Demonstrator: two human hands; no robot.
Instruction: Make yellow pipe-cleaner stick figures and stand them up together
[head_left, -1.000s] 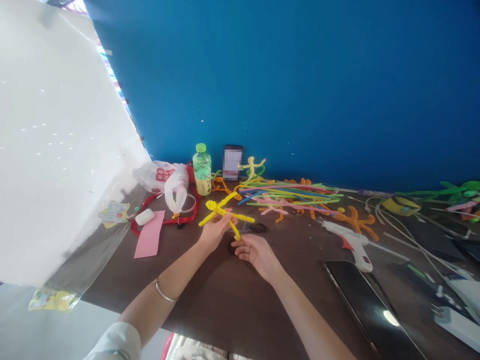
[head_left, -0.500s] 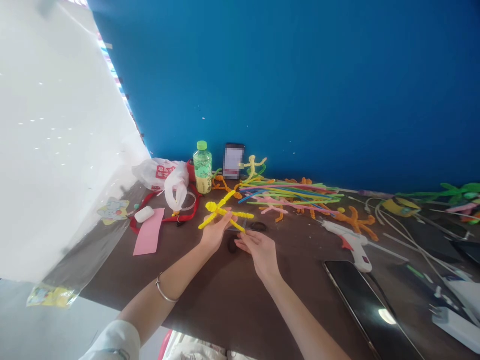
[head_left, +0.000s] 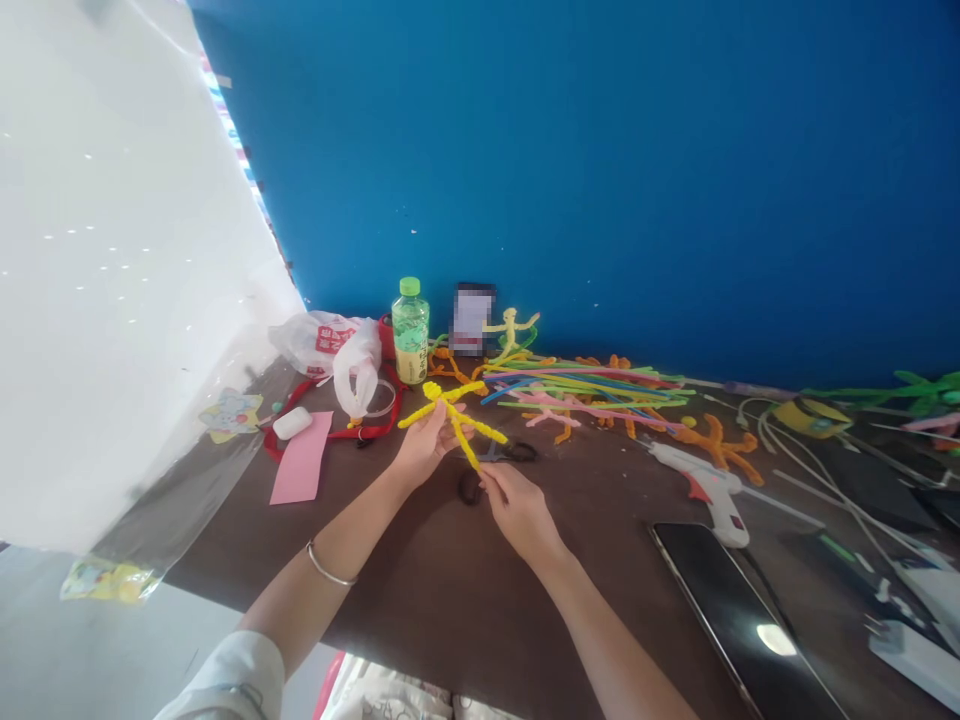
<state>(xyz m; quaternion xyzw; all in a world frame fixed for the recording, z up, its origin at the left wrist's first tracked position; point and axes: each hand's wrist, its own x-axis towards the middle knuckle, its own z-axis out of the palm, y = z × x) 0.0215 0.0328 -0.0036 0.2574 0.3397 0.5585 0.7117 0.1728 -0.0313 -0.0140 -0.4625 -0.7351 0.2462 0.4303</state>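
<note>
A yellow pipe-cleaner figure [head_left: 459, 420], with a small round head and four twisted limbs, is held above the dark table. My left hand [head_left: 424, 445] is closed around its body from the left. The fingertips of my right hand [head_left: 514, 505] pinch the end of its lower leg. Beneath the figure lie black-handled scissors [head_left: 517, 452], partly hidden by my hands. Behind it, several loose coloured pipe cleaners [head_left: 585, 385] lie in a pile, with a pale yellow figure [head_left: 511, 328] upright at the pile's back left.
A green-capped bottle [head_left: 410, 335], a phone [head_left: 472, 318] and a white plastic bag [head_left: 330, 345] stand along the wall. Pink paper [head_left: 301, 475] lies left. To the right are an orange figure [head_left: 716, 445], a glue gun [head_left: 705, 490], a large phone [head_left: 739, 610] and cables [head_left: 810, 480].
The yellow figure has turned in my hands, so its head points more upward and the leg in my right hand points more downward. Both hands stay on it. The view has shifted slightly.
</note>
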